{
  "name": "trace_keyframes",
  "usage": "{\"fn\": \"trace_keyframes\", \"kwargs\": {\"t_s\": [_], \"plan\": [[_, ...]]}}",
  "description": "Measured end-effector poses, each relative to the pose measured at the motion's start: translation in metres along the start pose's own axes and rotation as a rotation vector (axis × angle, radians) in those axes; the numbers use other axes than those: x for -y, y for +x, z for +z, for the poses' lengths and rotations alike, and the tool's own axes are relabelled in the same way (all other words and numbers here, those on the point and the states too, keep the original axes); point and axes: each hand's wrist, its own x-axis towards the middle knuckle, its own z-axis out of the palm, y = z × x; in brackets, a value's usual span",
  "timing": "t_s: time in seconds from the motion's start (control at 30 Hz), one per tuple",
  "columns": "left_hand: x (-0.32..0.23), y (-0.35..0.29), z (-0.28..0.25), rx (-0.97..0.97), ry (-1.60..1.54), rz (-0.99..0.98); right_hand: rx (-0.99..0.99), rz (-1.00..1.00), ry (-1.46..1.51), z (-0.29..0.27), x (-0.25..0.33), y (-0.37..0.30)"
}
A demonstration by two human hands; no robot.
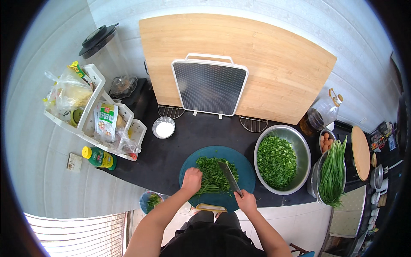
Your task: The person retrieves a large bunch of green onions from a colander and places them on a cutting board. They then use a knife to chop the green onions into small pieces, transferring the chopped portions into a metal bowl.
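Note:
A round teal cutting board carries a pile of chopped green chives, with some longer stalks at its lower side. My left hand is closed at the left edge of the pile, its curled fingers against the chives; the fingertips are partly hidden. In my right hand is the handle of a kitchen knife, whose wide blade slants up and left over the greens. Right of the board stands a steel bowl full of chopped chives. Uncut chives lie across a pot farther right.
A small bowl of white powder sits behind the board. A white rack of packets and a green bottle stand left. Wooden and dark boards lean on the wall. Eggs and a jug are at right.

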Motion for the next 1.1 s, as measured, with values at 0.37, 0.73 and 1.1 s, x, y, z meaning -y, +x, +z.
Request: {"fn": "trace_keyframes", "kwargs": {"t_s": [0.37,0.73,1.1], "plan": [[-0.038,-0.040,0.005,0.191,0.035,-0.140,0.053,-0.029,-0.012,0.006,0.007,-0.007],[-0.024,-0.025,0.021,-0.097,-0.098,-0.123,0.054,-0.068,-0.045,0.012,0.005,-0.014],[-0.020,-0.013,0.011,-0.008,0.121,-0.151,0.066,-0.054,-0.044,0.006,0.008,-0.013]]}}
